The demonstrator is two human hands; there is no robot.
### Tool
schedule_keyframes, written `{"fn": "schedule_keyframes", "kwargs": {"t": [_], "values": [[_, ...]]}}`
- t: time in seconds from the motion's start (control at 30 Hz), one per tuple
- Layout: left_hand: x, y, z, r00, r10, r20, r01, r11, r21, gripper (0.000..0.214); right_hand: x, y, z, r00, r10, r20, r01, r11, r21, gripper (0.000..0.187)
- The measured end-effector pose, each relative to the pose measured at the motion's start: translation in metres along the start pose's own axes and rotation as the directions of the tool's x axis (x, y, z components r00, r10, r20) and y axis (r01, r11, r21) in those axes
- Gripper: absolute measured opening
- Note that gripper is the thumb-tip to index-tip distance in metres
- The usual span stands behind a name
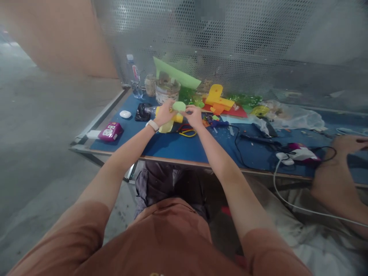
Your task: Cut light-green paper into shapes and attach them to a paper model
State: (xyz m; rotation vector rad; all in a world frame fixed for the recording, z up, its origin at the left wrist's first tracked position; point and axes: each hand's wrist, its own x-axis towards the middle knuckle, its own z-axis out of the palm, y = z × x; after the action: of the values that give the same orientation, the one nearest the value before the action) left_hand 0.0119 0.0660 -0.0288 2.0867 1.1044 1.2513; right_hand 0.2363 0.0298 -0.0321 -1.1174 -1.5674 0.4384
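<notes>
Head cam: green disc [179, 106] sits between my left hand [165, 114] and right hand [194, 115], both pinching it (longer sideways, I think).

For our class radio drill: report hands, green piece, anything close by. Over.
Left hand and right hand hold green piece between them. Yellow loop close by, not covering the piece.

A bare strip of the blue table [172, 148] leaves passage along its front edge, and another gap runs between the purple pack [110, 131] and the left hand [165, 114]. The green disc [179, 106] bridges that hand and the right hand [194, 115]. Behind, the tub [167, 95] and leaning green sheet [177, 73] block passage; rightward, a white plug [285, 158] and co-worker's arm [333, 170] obstruct.
</notes>
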Motion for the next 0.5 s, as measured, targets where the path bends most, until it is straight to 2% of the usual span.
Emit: {"fn": "schedule_keyframes", "kwargs": {"t": [0.23,0.5], "values": [[-0.002,0.004,0.0,1.0,-0.008,-0.014,0.009,1.0,0.03,0.047,0.003,0.011,0.004,0.999,-0.031,0.025,0.032,0.997,-0.077,0.079],[-0.007,0.025,-0.004,0.999,-0.043,-0.03,0.044,0.998,0.033,0.045,-0.001,0.0,-0.004,1.0,-0.014,0.002,0.014,0.992,-0.124,0.072]]}}
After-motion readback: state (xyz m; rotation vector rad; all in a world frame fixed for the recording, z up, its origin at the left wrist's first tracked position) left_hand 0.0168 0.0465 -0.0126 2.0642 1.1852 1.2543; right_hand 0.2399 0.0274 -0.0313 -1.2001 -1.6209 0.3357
